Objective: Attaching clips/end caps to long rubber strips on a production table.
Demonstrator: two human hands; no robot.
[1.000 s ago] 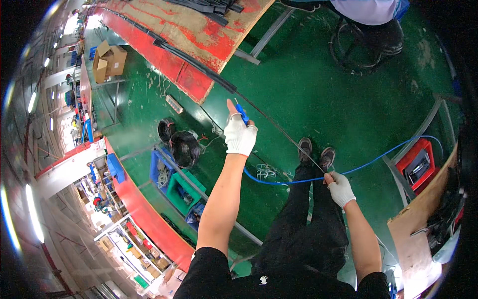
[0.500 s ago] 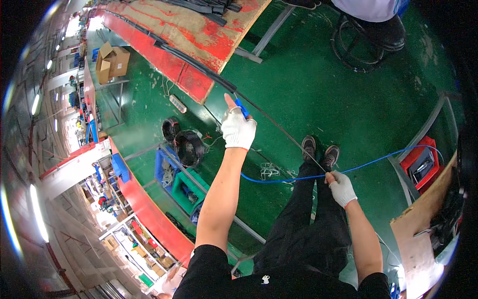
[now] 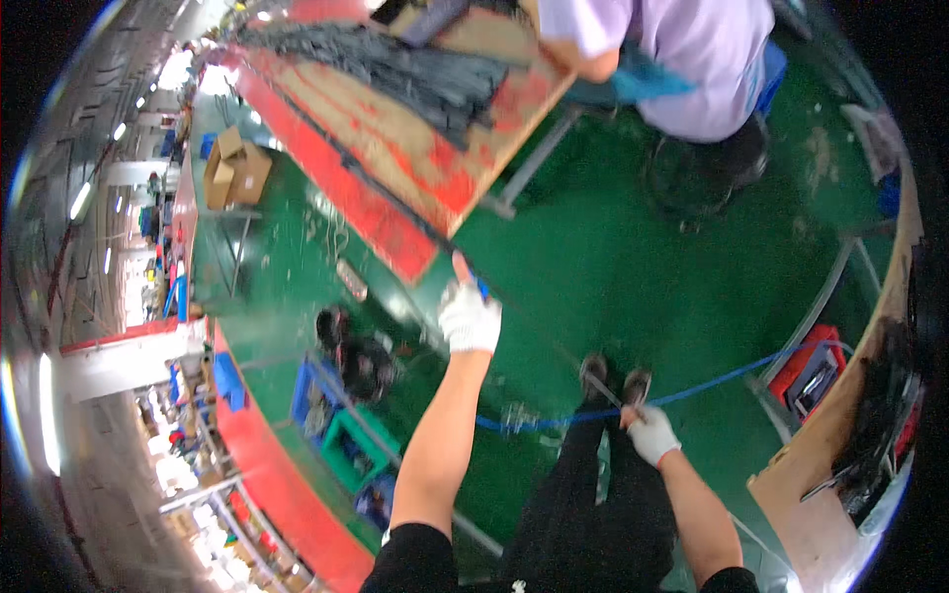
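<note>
My left hand (image 3: 470, 318), in a white knitted glove with bare fingertips, is closed on a small blue handle (image 3: 481, 286), mostly hidden. It sits just off the near corner of the red table (image 3: 415, 259), by the end of a long black tube (image 3: 381, 193) lying along the table's edge. A thin grey rod (image 3: 601, 387) runs from near that end toward me. My right hand (image 3: 652, 435), gloved alike, pinches the rod's near end above my shoes. Below the rod, a blue hose (image 3: 712, 385) sags across from my left forearm to the right.
Black strips (image 3: 435, 84) cover the table's far part, where a person (image 3: 682, 59) sits on a stool. A power strip (image 3: 352, 280), black coils (image 3: 368, 371) and a green crate (image 3: 341, 420) are at left. A red bin (image 3: 811, 364) stands at right.
My view has shifted, showing more of the seated person and the strips; the picture is blurred. Both hands keep their hold, and both appear lower in the picture.
</note>
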